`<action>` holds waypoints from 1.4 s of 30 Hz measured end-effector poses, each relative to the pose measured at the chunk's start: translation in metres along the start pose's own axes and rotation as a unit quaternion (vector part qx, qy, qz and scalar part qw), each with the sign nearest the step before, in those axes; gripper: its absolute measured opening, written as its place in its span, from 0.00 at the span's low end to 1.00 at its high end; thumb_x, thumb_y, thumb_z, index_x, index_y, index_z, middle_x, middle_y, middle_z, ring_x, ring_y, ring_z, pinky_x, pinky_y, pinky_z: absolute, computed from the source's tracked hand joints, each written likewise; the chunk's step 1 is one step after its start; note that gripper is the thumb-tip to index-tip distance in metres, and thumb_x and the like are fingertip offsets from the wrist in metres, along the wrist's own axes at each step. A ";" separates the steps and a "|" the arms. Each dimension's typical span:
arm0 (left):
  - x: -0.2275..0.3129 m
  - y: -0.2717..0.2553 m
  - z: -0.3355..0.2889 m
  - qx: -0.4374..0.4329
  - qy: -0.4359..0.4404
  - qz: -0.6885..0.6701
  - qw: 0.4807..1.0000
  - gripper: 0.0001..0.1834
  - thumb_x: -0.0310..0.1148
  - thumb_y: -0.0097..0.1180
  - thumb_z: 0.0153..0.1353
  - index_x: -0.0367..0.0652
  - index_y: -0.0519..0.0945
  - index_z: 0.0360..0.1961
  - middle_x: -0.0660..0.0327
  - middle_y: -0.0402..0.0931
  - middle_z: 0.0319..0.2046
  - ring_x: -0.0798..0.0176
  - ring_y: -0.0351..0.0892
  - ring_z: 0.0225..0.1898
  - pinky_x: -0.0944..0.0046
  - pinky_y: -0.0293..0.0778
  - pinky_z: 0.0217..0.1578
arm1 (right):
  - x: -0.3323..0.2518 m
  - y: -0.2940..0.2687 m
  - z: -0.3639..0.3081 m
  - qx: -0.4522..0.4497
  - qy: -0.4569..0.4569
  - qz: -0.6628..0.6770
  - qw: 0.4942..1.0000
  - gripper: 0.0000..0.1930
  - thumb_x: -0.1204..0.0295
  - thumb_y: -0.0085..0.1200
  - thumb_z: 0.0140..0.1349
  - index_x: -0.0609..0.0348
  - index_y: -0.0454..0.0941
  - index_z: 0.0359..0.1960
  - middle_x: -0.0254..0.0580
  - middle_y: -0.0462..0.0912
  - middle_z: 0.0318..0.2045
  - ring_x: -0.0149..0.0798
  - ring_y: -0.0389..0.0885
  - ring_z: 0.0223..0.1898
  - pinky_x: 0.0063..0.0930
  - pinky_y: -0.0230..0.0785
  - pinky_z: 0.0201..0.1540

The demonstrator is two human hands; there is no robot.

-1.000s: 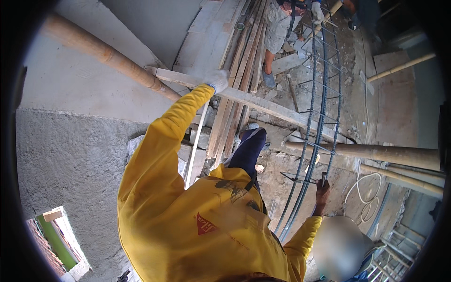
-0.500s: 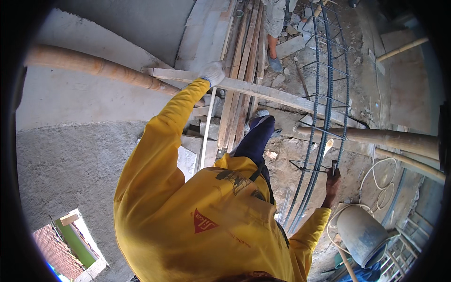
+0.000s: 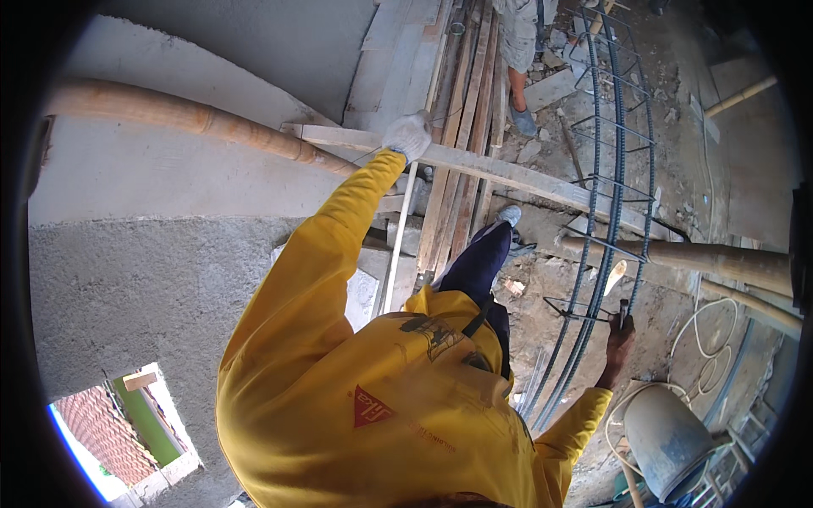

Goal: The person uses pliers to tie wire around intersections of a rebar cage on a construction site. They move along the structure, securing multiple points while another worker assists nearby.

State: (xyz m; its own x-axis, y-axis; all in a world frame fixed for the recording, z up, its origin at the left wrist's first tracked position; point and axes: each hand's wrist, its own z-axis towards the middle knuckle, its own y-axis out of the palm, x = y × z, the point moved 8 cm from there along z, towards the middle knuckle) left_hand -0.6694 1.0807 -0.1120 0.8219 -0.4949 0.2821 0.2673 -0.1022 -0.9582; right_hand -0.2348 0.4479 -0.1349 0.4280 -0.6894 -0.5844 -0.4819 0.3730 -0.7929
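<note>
My left hand (image 3: 409, 135), in a white glove at the end of a yellow sleeve, grips a long pale wooden plank (image 3: 525, 175) that runs across the space below me. My right hand (image 3: 621, 343), bare, is closed around a small dark tool (image 3: 624, 311) held upright against a tall curved cage of steel rebar (image 3: 603, 245). The cage rises from the rubble floor past my right side. My yellow shirt fills the lower middle, with my dark trouser leg and shoe (image 3: 508, 216) beneath it.
A thick bamboo pole (image 3: 199, 118) crosses at upper left over a grey rough-plastered wall (image 3: 127, 279). Stacked planks (image 3: 461, 102) lean at the top centre. Another person's legs (image 3: 517, 59) stand on the rubble above. A second pole (image 3: 711, 258), white hose and grey bucket (image 3: 669, 440) lie right.
The view has tilted, so the grey bucket and the wall opening at lower left show more fully. My left hand stays on the plank and my right hand stays at the rebar.
</note>
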 end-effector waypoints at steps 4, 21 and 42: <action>0.004 -0.004 -0.002 0.020 0.007 -0.004 1.000 0.12 0.39 0.54 0.73 0.47 0.86 0.46 0.41 0.89 0.38 0.34 0.89 0.44 0.37 0.83 0.46 | -0.003 -0.002 -0.001 0.017 -0.048 0.016 0.999 0.16 0.62 0.68 0.72 0.65 0.81 0.43 0.58 0.82 0.30 0.50 0.71 0.30 0.48 0.69 0.38; 0.013 0.002 0.004 0.016 0.040 0.001 0.999 0.12 0.36 0.53 0.75 0.52 0.88 0.50 0.45 0.88 0.35 0.35 0.89 0.41 0.41 0.83 0.42 | -0.022 -0.013 -0.006 0.066 -0.038 -0.026 0.997 0.16 0.63 0.73 0.65 0.64 0.83 0.41 0.56 0.84 0.40 0.65 0.82 0.44 0.52 0.74 0.46; 0.381 0.124 -0.087 -0.375 0.383 -0.321 0.781 0.09 0.27 0.58 0.71 0.36 0.87 0.44 0.41 0.84 0.58 0.43 0.83 0.63 0.52 0.78 0.63 | -0.046 -0.031 -0.005 0.046 0.089 0.029 0.995 0.10 0.69 0.70 0.65 0.62 0.83 0.38 0.51 0.84 0.39 0.59 0.82 0.46 0.49 0.76 0.50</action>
State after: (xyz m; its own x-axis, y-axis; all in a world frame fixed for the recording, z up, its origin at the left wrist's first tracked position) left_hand -0.3670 0.8048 -0.1278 0.0212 -0.4748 0.8798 -0.1051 -0.8762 -0.4704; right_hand -0.2433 0.4655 -0.0824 0.2551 -0.7618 -0.5954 -0.4262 0.4642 -0.7765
